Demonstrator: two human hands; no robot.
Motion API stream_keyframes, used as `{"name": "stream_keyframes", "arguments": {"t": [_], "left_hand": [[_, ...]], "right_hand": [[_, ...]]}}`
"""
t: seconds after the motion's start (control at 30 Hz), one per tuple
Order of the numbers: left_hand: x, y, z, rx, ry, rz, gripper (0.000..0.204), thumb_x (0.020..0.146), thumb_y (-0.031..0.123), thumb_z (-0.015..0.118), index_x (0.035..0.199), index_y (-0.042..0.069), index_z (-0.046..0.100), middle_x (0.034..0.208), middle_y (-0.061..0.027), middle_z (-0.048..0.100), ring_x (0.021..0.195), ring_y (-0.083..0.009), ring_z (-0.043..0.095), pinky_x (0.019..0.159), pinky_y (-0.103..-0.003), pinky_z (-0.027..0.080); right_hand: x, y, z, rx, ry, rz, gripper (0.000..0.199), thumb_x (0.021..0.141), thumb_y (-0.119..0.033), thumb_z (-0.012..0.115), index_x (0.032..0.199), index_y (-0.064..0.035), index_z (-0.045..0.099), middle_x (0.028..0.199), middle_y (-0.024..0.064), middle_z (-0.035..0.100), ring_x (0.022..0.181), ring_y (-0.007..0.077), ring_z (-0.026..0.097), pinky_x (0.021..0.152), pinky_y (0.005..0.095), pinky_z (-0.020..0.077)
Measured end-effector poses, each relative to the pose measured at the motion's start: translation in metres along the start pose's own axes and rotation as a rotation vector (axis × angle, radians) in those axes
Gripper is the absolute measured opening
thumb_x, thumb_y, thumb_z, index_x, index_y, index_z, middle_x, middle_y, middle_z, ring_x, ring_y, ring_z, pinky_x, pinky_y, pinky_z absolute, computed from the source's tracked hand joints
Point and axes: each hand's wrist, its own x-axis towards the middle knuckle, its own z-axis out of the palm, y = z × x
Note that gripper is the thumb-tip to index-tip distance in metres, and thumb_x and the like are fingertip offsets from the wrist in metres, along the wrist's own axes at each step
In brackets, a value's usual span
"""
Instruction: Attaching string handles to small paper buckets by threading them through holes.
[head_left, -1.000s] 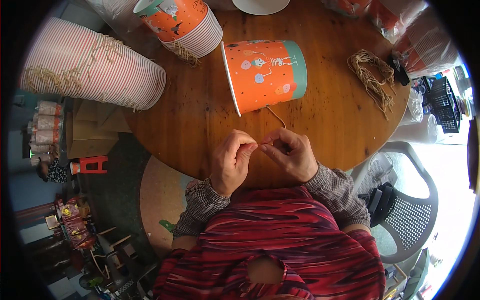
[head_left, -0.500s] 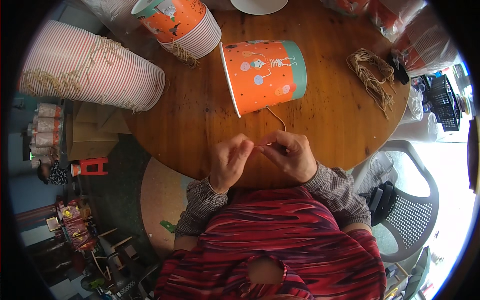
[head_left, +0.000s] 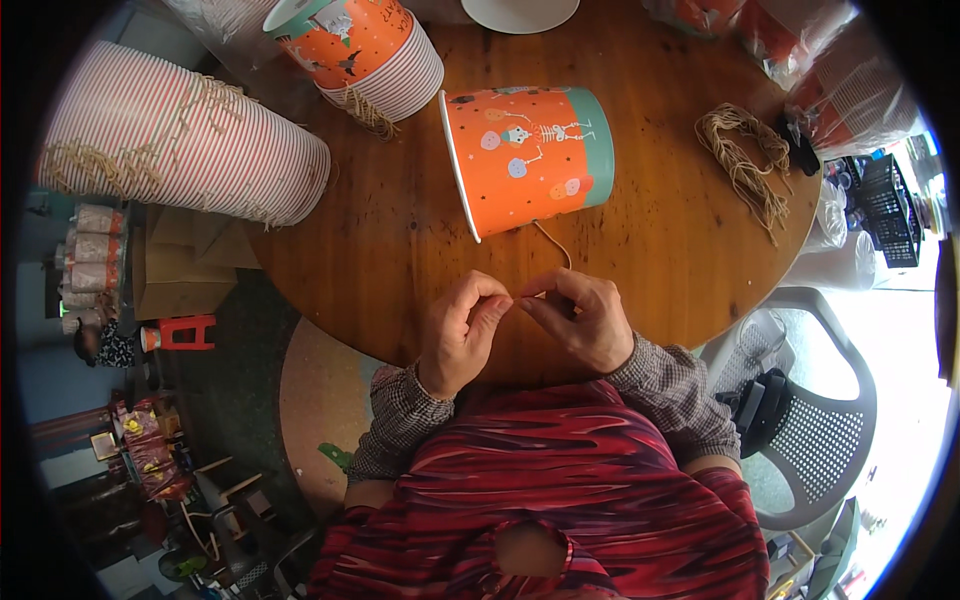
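Observation:
An orange paper bucket (head_left: 535, 160) with a green base band and a skeleton print lies on its side, its white rim toward the left. From under it a thin tan cord (head_left: 556, 243) curves down to my right hand (head_left: 588, 325), which pinches it between thumb and fingertips. My left hand (head_left: 460, 335) is closed too, thumb against forefinger. Its fingertips almost meet those of the right at the cord's end, just in front of the bucket. The piece of cord between the fingertips is mostly hidden.
A long stack of nested buckets (head_left: 190, 140) with cord handles lies at the left. Another orange stack (head_left: 385, 60) is behind it. At the right are a bundle of loose cords (head_left: 745, 165) and plastic-wrapped buckets (head_left: 850, 100). A grey chair (head_left: 820, 430) stands beside the round wooden table (head_left: 660, 250).
My left thumb and forefinger have shifted slightly, the thumb dropping lower. The right hand keeps its pinch. The bucket and cord look almost the same, with a slight shift of the whole view.

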Motion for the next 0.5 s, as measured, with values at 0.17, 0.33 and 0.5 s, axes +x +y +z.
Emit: {"name": "stream_keyframes", "arguments": {"t": [0.17,0.33,0.5], "left_hand": [[-0.001,0.001,-0.002,-0.020,-0.015,-0.026,0.008,0.091,0.006,0.058,0.089,-0.001,0.054,0.081,-0.0069,0.054,0.072,-0.0137,0.052,0.066,-0.023,0.042],[-0.001,-0.009,-0.004,-0.126,0.208,-0.064,0.009,0.089,0.002,0.060,0.097,0.001,0.055,0.090,-0.0061,0.057,0.077,-0.0117,0.055,0.068,-0.024,0.045],[0.035,-0.007,-0.020,0.041,0.254,-0.043,0.030,0.085,0.010,0.067,0.112,0.002,0.055,0.100,-0.0070,0.057,0.083,-0.0109,0.054,0.070,-0.024,0.044]], "right_hand": [[0.000,-0.001,0.002,0.004,0.003,0.023,0.010,0.084,-0.008,0.069,0.091,-0.0028,0.064,0.060,0.0016,0.054,0.052,0.0060,0.046,0.048,0.0240,0.0386],[0.000,0.000,0.000,0.014,-0.044,0.033,0.007,0.086,-0.007,0.067,0.089,-0.0033,0.062,0.060,0.0001,0.053,0.052,0.0049,0.045,0.048,0.0235,0.0373],[0.006,0.000,-0.013,0.059,0.023,0.057,0.007,0.085,-0.008,0.066,0.088,-0.0038,0.061,0.057,0.0024,0.051,0.050,0.0077,0.047,0.048,0.0246,0.0382]]}}
